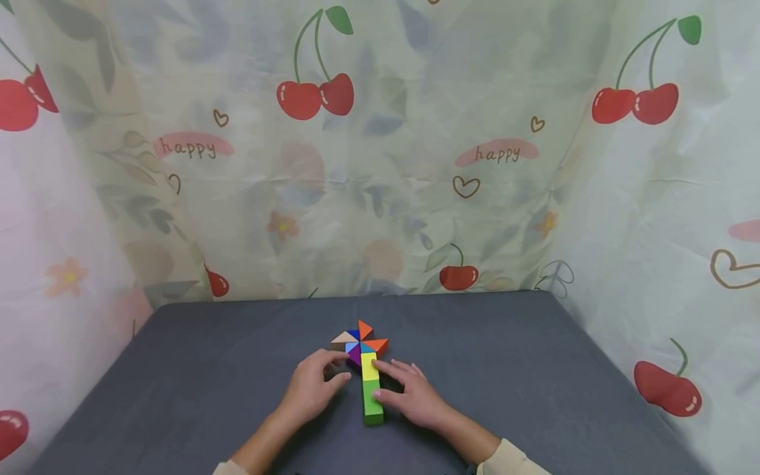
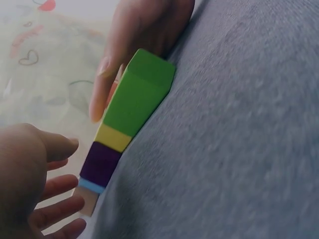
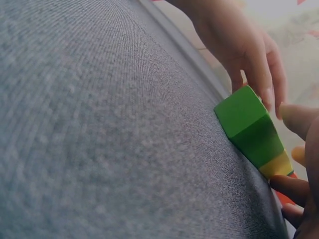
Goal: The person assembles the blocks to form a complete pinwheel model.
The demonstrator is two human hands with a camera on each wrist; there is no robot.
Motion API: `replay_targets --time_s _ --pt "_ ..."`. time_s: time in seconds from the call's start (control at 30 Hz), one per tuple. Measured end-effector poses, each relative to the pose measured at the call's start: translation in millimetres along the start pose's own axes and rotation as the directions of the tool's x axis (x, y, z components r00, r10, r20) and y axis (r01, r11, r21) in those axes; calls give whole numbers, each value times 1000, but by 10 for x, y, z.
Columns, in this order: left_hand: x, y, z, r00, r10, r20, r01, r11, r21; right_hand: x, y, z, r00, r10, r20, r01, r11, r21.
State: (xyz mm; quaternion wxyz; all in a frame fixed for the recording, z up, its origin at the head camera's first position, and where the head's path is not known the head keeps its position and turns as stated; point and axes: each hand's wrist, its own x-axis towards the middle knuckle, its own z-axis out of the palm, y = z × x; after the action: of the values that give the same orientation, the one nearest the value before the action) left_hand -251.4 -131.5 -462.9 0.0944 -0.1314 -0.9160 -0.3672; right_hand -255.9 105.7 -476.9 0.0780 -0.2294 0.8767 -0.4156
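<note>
Small wooden blocks lie on the table as a pinwheel on a stem. A green block (image 1: 372, 397) forms the near end of the stem, with a yellow block (image 1: 370, 367) behind it. At the wheel are a purple block (image 1: 354, 355), a beige triangle (image 1: 343, 338), orange triangles (image 1: 377, 344) and several blue pieces. My left hand (image 1: 313, 384) is left of the stem, its index fingertip right at the purple block and thumb apart from the green one. On the other side, my right hand (image 1: 415, 394) has its index fingertip at the yellow block's edge and thumb at the green block.
A dark grey cloth covers the table (image 1: 208, 376). Behind it and along both sides hangs a pale curtain (image 1: 380, 152) printed with cherries, hearts and leaves. The table's far edge runs close to the back curtain.
</note>
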Motion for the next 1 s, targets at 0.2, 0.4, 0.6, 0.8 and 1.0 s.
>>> replay_targets --time_s 0.2,0.4,0.6,0.8,1.0 --pt "-4 -92 -92 995 24 -99 -23 1000 18 58 5 -15 1000 -8 -10 8 1000 29" --pt "-3 -242 -160 969 150 -196 -119 979 163 44 38 -37 998 38 -47 -34 996 87" --pt "-18 -391 -256 926 278 -256 -217 946 242 -24 99 -73 994 87 -68 -78 988 137" --pt "-47 -585 -457 905 329 -271 -234 915 328 -151 168 -168 997 41 -67 -31 989 146" --pt "-76 -805 -726 881 352 -315 -212 890 403 -302 361 -411 990 -30 -134 54 983 178"
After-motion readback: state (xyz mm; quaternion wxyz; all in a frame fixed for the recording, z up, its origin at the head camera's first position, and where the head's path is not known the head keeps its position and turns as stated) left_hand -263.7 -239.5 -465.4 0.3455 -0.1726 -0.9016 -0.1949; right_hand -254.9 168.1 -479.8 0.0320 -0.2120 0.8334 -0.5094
